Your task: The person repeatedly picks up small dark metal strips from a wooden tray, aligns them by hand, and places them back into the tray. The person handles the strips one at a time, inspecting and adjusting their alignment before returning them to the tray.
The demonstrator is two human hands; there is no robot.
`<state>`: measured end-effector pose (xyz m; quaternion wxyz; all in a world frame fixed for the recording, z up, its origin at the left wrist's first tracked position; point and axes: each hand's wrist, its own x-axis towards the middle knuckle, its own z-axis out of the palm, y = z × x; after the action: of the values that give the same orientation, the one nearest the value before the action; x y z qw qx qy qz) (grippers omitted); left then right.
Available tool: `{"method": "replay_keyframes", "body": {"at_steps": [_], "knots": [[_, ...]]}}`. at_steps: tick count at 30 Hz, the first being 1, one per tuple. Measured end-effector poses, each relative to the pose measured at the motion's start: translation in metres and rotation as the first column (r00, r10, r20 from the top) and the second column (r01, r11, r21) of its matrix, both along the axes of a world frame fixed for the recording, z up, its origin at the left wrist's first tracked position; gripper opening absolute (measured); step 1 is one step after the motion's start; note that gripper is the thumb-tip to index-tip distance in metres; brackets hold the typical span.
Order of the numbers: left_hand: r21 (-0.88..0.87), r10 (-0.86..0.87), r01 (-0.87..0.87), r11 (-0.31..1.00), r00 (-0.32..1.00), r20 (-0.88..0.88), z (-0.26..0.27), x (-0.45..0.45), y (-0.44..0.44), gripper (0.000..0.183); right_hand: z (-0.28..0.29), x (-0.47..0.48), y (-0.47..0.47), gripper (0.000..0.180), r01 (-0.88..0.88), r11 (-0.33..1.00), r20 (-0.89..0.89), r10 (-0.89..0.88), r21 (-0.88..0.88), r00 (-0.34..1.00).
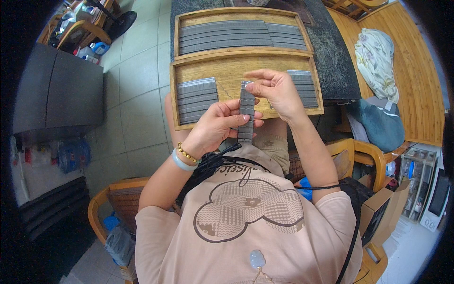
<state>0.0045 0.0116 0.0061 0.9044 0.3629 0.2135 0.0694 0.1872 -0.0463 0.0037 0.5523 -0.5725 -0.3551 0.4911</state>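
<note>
My left hand [221, 119] grips a narrow stack of thin grey strips [246, 122], thumb on its near face and fingers around behind. The stack stands lengthwise before my chest, above the near edge of a wooden tray [248, 58]. At its far end my right hand [275, 90] touches the shiny tip with the thumb, while the index finger is raised apart. Whether that hand pinches a single strip cannot be made out. Inside this tray, rows of similar grey strips lie at the left [197, 101] and at the right [301, 88].
A second wooden tray [241, 10], holding long rows of grey strips [227, 35], adjoins the near tray on a dark table [331, 67]. Black cords or ties [209, 165] lie on my lap. Wooden chair arms flank me, and an open cardboard box [385, 209] stands at right.
</note>
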Motion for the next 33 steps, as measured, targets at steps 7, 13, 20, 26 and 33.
{"method": "replay_keyframes", "body": {"at_steps": [7, 13, 20, 26, 33], "knots": [[0.053, 0.006, -0.007, 0.999, 1.0, 0.013, -0.002, 0.001, 0.0, 0.027, 0.017, -0.012, -0.011, 0.04, -0.069, 0.996, -0.003, 0.07, 0.053, 0.998], [0.064, 0.018, -0.02, 0.998, 1.0, 0.02, -0.002, 0.001, -0.003, 0.029, 0.014, -0.016, -0.011, 0.038, -0.049, 0.99, -0.032, 0.053, 0.13, 0.998], [0.275, 0.018, -0.002, 0.962, 0.998, -0.056, -0.005, -0.001, -0.002, 0.025, 0.019, -0.021, -0.018, 0.033, -0.029, 0.99, -0.143, 0.049, 0.139, 0.988], [0.351, 0.039, -0.031, 0.936, 0.999, -0.015, -0.009, 0.001, -0.002, 0.02, 0.021, -0.021, -0.017, 0.034, -0.023, 0.979, -0.019, 0.028, 0.202, 0.999], [0.264, 0.02, -0.017, 0.964, 1.0, -0.01, 0.002, 0.0, -0.002, 0.023, 0.024, -0.023, -0.018, 0.037, 0.002, 0.986, -0.089, 0.013, 0.165, 0.996]]}}
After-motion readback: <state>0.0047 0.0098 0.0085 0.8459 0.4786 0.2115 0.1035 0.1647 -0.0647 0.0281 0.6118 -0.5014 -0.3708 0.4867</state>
